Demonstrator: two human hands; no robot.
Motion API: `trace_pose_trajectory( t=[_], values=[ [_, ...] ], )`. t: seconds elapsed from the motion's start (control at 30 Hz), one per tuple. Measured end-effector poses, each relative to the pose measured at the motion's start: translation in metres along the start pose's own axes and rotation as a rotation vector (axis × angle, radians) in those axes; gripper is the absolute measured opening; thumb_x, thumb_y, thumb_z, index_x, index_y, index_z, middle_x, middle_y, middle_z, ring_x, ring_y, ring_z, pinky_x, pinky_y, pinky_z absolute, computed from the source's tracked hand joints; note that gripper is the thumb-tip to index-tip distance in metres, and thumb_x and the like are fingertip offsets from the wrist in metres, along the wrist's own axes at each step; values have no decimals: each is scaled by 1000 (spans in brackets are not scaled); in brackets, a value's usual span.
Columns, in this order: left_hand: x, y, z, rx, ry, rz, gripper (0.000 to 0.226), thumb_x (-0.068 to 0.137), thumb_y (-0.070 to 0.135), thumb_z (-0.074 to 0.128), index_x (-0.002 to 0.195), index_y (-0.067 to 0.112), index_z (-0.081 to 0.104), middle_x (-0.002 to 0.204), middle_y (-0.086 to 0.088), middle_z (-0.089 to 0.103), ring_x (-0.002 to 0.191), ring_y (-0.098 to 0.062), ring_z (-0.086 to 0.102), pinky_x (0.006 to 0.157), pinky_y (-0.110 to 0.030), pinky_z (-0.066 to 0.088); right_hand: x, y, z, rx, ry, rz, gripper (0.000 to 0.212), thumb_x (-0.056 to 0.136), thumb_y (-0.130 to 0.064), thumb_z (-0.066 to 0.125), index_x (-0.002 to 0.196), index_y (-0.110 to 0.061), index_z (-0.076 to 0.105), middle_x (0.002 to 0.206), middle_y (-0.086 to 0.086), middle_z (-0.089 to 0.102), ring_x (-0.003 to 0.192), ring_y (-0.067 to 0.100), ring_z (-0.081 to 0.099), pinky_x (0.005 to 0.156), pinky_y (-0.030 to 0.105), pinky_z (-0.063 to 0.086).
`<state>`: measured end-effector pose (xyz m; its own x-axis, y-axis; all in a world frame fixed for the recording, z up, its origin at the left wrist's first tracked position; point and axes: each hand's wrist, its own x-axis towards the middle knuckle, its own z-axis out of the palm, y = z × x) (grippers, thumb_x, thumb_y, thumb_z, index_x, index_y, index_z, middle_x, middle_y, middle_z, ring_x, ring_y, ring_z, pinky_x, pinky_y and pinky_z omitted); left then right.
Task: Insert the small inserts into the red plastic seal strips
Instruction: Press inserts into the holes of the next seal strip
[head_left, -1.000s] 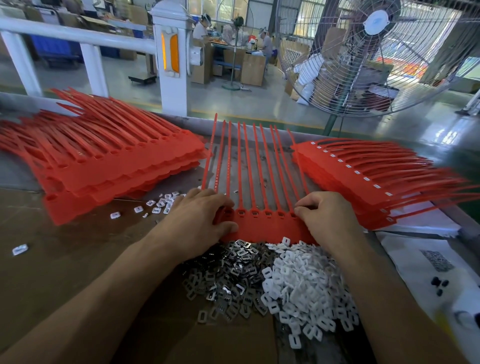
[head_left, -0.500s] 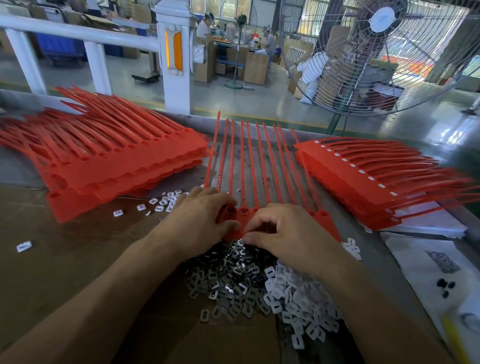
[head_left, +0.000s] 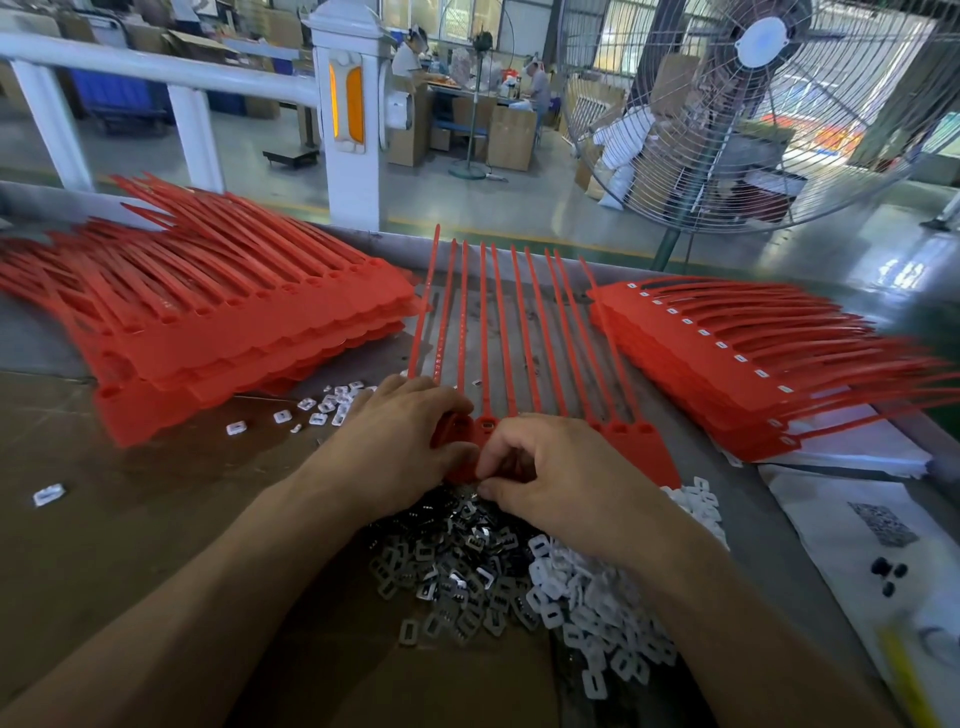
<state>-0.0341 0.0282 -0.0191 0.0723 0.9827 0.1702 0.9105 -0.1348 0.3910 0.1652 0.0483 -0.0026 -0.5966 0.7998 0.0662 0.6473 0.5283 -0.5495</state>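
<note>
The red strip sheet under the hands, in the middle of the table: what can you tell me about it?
The red strip sheet looks like moulded plastic: a flat band nearest the person, with a row of small sockets, and about ten thin tails fanning away across the table. It lies flat between two red stacks. The left hand rests on its left end; the right hand, fingers curled, covers its middle. Insert piles lie against its near edge.

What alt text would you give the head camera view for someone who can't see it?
Two hands work at the near end of a red seal strip sheet: the left hand rests on it, the right hand pinches above piles of metal inserts and white inserts.
</note>
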Motion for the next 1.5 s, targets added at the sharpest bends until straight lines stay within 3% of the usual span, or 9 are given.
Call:
trace_pose_trajectory(
  t=[0.17, 0.3, 0.5, 0.67, 0.9, 1.03, 1.17, 1.3, 1.5],
  values=[
    [0, 1, 0, 6, 1, 4, 48, 93, 51, 61, 138, 36, 52, 137, 10, 52, 131, -16, 38, 114, -45, 31, -1, -1, 0, 43, -41, -29, 15, 90, -24, 76, 86, -36, 66, 79, -17, 68, 68, -3, 63, 58, 12, 46],
    [0, 1, 0, 4, 4, 6, 49, 93, 51, 61, 139, 36, 52, 137, 10, 52, 131, -16, 38, 113, -45, 31, -3, 1, -4, 131, -24, -35, 15, 92, -22, 74, 86, -33, 66, 71, -27, 64, 56, 0, 58, 52, 12, 44],
    [0, -1, 0, -2, 1, 12, 51, 92, 55, 61, 138, 37, 52, 135, 11, 53, 129, -15, 39, 113, -45, 32, -4, 6, -10, 182, 3, -18, 11, 95, -24, 74, 94, -35, 72, 83, -22, 69, 71, 5, 67, 64, 21, 54],
    [0, -1, 0, -1, 11, 13, 51, 91, 56, 61, 138, 37, 53, 135, 11, 53, 129, -15, 40, 112, -45, 33, -4, 8, -12, 170, 21, -26, 14, 98, -23, 72, 102, -36, 78, 83, -32, 69, 77, -8, 65, 69, 7, 47],
    [0, -2, 1, -17, 6, 6, 51, 90, 57, 62, 136, 37, 54, 135, 12, 53, 131, -15, 38, 114, -45, 31, -2, 29, -28, 227, 295, 122, 13, 94, -26, 75, 91, -38, 79, 85, -30, 72, 79, -12, 65, 67, 10, 42],
    [0, -3, 2, -22, 5, 10, 51, 90, 58, 61, 137, 38, 53, 136, 13, 52, 132, -15, 37, 114, -45, 31, -6, 57, -48, 232, 445, 262, 13, 91, -19, 76, 90, -31, 81, 74, -29, 71, 67, -14, 62, 60, 8, 39],
    [0, -4, 2, -26, 2, 12, 51, 90, 59, 61, 136, 39, 53, 136, 13, 52, 131, -14, 38, 114, -46, 31, -8, 75, -52, 226, 451, 374, 10, 93, -16, 75, 94, -24, 82, 64, -15, 68, 52, -11, 56, 57, 15, 36],
    [1, -3, 2, -24, 3, 15, 51, 90, 60, 61, 136, 39, 53, 134, 14, 52, 130, -14, 38, 113, -46, 32, -4, 79, -49, 175, 435, 401, 13, 96, -16, 72, 96, -25, 81, 83, -14, 72, 72, -3, 63, 59, 13, 38],
    [1, -4, 2, -27, 0, 13, 51, 90, 60, 60, 136, 39, 53, 134, 14, 52, 131, -14, 38, 114, -46, 31, 1, 84, -46, 139, 421, 407, 21, 96, -15, 70, 85, -32, 76, 84, -12, 73, 79, 6, 66, 63, 22, 41]
  ],
)
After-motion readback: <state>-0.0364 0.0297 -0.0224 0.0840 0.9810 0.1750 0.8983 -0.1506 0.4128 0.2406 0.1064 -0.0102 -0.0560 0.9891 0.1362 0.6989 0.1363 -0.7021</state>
